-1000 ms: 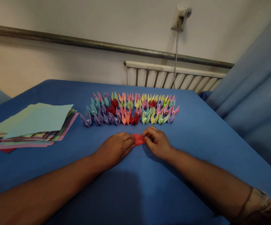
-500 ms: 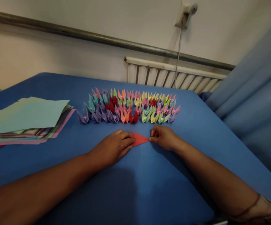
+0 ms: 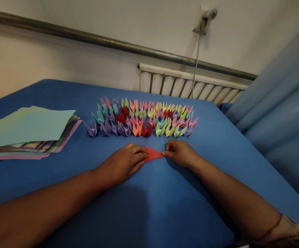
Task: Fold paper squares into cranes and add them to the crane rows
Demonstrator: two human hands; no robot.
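Left hand [image 3: 125,162], pointed red paper [image 3: 153,154], seemingly folded

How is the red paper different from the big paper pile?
The red paper is small and folded to a point, while the paper pile has many bigger, flat sheets. The red paper looks red all over; the paper pile shows many colors, with light blue on top. The left hand rests on the red paper, but no hand touches the paper pile. Both lie on the blue table.
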